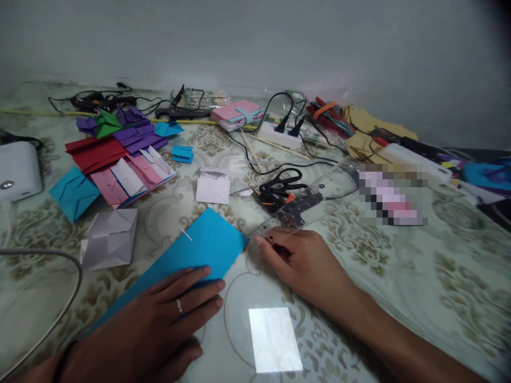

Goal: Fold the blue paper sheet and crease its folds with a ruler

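A sheet of blue paper (199, 242) lies slantwise on the table. My left hand (171, 314) rests flat on its near part, fingers stretched and slightly spread. Just beyond the paper's right corner, my right hand (299, 255) is closed, thumb and forefinger pinching the near end of a clear plastic ruler (275, 221). Part of that end is hidden by the fingers. Black-handled scissors (283, 183) lie behind the ruler. A small folded white paper (213, 186) sits beyond the blue sheet, and a folded grey-white paper (109, 239) is to its left.
Folded coloured papers (131, 175) lie at the left, near a white device (18, 170). A white power strip (279, 135) with black cords and a pink paper bundle (235, 114) stand at the back. A grey cable (75, 271) curves at left. Pens and papers fill the right.
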`<state>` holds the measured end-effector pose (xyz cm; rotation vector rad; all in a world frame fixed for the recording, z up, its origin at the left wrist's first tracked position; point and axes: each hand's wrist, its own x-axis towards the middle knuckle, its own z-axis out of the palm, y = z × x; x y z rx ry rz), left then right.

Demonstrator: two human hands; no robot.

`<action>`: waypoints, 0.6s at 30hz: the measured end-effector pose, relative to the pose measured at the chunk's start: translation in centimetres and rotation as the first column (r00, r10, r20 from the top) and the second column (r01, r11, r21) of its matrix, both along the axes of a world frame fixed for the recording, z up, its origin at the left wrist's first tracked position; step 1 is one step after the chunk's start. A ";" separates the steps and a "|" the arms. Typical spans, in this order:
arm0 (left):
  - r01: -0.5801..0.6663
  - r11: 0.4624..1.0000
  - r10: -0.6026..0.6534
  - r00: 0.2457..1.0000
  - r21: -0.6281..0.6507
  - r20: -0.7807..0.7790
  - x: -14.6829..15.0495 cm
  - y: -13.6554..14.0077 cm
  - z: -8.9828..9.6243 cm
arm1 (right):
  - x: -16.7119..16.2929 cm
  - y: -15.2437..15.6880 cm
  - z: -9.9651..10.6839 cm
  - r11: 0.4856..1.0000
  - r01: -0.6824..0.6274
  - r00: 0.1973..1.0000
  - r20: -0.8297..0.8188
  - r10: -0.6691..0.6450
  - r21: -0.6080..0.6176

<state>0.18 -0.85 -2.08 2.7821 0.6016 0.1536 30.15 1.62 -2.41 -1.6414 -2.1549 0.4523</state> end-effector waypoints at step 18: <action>-0.016 0.998 0.015 1.000 -0.069 -0.017 0.0 0.1 -0.2 | 0.0 0.8 -0.9 0.999 -0.028 0.999 -0.037 0.027 -0.017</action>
